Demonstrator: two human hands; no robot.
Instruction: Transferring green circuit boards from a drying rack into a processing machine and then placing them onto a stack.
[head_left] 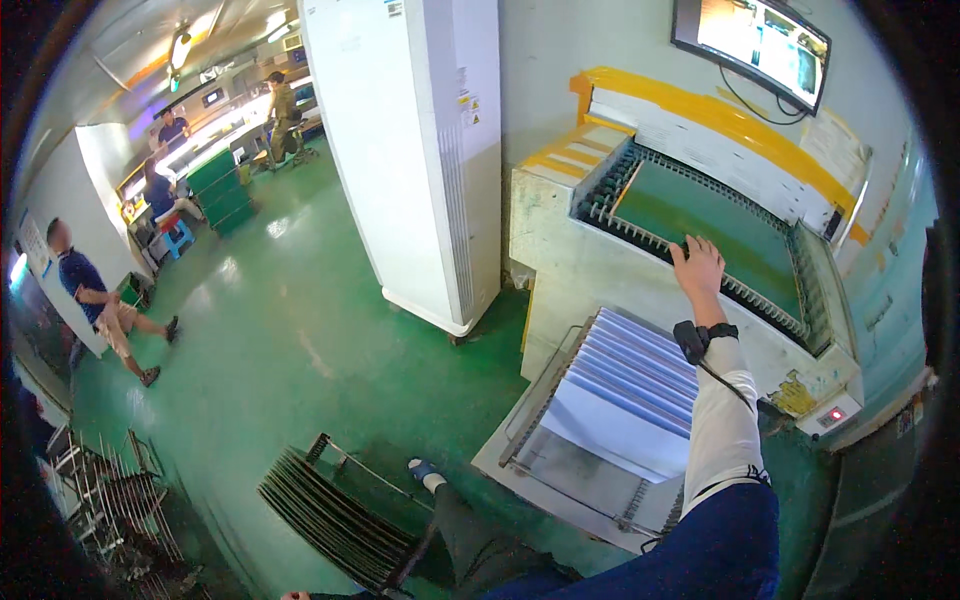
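Observation:
My right hand reaches out over the near edge of a flat green panel, fingers stretched and spread. Whether the fingertips touch the panel I cannot tell. The panel lies on the rollers of a white machine. A black strap with a small dark device sits on my right wrist. Only a sliver of my left hand shows at the lower edge; its fingers are mostly hidden. Close to it stands a dark slotted rack with several thin dark slats or panels.
Beside the machine, a rack of white-blue sheets rests on a grey cart. A tall white cabinet stands left of the machine, and a screen hangs above. Metal racks occupy the lower left. A person walks at left; others work farther back.

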